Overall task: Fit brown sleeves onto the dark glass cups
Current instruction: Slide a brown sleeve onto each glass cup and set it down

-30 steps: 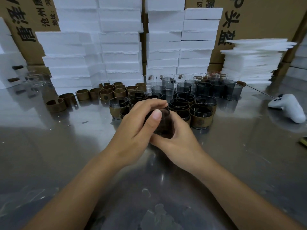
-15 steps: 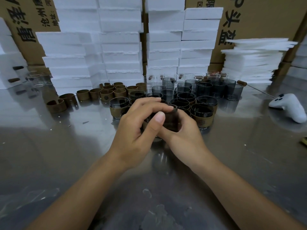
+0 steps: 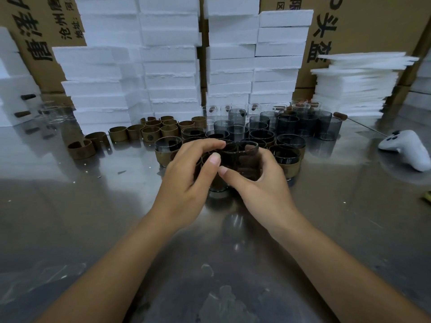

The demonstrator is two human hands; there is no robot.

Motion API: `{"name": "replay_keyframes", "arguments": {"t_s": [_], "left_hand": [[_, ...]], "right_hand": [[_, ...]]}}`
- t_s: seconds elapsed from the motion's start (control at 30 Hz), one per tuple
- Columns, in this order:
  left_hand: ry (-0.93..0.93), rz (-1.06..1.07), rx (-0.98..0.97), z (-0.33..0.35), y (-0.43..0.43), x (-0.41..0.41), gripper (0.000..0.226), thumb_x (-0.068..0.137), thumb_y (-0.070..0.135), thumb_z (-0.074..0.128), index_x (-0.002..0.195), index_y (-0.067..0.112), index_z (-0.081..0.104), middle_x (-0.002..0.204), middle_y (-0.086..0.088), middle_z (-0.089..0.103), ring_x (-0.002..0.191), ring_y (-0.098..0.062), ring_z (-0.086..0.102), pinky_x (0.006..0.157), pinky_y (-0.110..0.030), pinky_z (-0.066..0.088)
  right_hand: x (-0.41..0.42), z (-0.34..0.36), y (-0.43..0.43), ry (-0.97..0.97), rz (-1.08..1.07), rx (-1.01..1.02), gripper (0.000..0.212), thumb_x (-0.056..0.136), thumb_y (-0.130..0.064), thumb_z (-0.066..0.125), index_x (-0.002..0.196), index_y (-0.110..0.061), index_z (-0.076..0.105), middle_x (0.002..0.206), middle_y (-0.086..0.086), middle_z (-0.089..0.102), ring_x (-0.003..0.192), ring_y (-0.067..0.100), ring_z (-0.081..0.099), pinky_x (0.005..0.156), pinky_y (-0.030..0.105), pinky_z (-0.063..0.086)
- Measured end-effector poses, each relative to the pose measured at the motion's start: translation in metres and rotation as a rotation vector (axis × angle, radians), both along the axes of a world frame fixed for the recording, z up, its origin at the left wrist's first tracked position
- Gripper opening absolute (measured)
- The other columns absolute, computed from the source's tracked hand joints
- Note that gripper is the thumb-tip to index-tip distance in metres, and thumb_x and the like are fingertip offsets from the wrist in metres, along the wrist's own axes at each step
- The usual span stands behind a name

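Gripping a dark glass cup (image 3: 241, 157) in both the left hand (image 3: 186, 180) and the right hand (image 3: 263, 187), fingers (image 3: 205, 145) curled round its wall and thumb tips almost touching in front. Held low over the steel table (image 3: 93, 217), just before the cluster of sleeved cups (image 3: 288, 157), with any contact below hidden by the palms. Raised slightly and shifted rightward since a second ago, baring the rim once covered by the left fingers. Likely a sign of a brown sleeve being seated round the lower wall, though not plainly seen behind the thumbs. Standing upright, mouth upward, long axis near vertical. Waiting nearby: loose brown sleeves (image 3: 149, 134) at left, bare dark cups (image 3: 286, 123) behind.
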State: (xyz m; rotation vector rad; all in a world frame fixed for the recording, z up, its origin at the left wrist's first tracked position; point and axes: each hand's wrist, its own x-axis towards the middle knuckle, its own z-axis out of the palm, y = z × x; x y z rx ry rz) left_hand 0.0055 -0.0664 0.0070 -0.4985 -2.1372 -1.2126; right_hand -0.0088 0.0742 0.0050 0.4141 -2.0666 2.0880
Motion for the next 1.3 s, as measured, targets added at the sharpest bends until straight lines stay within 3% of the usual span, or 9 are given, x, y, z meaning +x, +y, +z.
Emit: {"name": "replay_keyframes", "arguments": {"t_s": [0.17,0.4,0.6,0.9,1.1,1.3], "left_hand": [[-0.073,-0.025,0.008,0.0,-0.001,-0.001,0.052,0.09,0.049,0.031,0.126,0.021,0.056,0.124,0.01,0.059,0.123,-0.005,0.05,0.103,-0.031,0.041],[-0.105,-0.068,0.047,0.004,0.001,0.002,0.054,0.089,0.054,0.03,0.129,0.025,0.053,0.125,0.012,0.06,0.124,-0.004,0.049,0.105,-0.036,0.041],[-0.026,-0.092,-0.042,0.006,0.004,0.006,0.051,0.093,0.047,0.031,0.128,0.019,0.056,0.127,0.006,0.059,0.126,-0.008,0.049,0.105,-0.031,0.039],[0.104,-0.114,-0.05,0.007,0.01,0.01,0.041,0.096,0.036,0.034,0.117,0.015,0.063,0.116,-0.003,0.064,0.118,-0.019,0.054,0.098,-0.044,0.044],[0.206,-0.019,-0.058,0.008,0.008,0.01,0.033,0.096,0.032,0.035,0.108,0.02,0.064,0.107,0.002,0.066,0.109,-0.019,0.058,0.091,-0.051,0.045],[0.196,0.039,-0.058,0.007,0.003,0.007,0.033,0.095,0.029,0.037,0.108,0.018,0.065,0.108,0.001,0.067,0.11,-0.018,0.058,0.094,-0.048,0.045]], "right_hand": [[0.002,0.001,0.0,0.021,0.082,-0.017,0.04,0.076,-0.018,0.08,0.102,-0.035,0.055,0.095,-0.012,0.069,0.085,-0.006,0.066,0.068,0.009,0.05],[0.004,0.0,-0.002,0.054,0.166,0.077,0.04,0.075,-0.016,0.079,0.111,-0.024,0.062,0.097,-0.007,0.072,0.091,0.006,0.069,0.083,0.029,0.057],[0.006,-0.002,-0.005,0.107,0.175,0.145,0.038,0.074,-0.02,0.079,0.107,-0.027,0.063,0.096,-0.01,0.071,0.092,0.004,0.067,0.084,0.029,0.054],[0.004,0.001,-0.003,0.064,0.157,0.126,0.038,0.074,-0.024,0.08,0.107,-0.024,0.063,0.091,-0.012,0.071,0.086,-0.002,0.066,0.07,0.011,0.048],[0.002,0.002,-0.001,-0.044,0.144,-0.007,0.032,0.075,-0.016,0.081,0.103,-0.02,0.064,0.087,-0.001,0.073,0.076,0.009,0.071,0.06,0.02,0.054],[0.0,0.004,0.002,-0.033,0.101,-0.035,0.03,0.075,-0.018,0.08,0.1,-0.025,0.066,0.091,-0.007,0.073,0.083,0.004,0.07,0.07,0.019,0.056]]}}
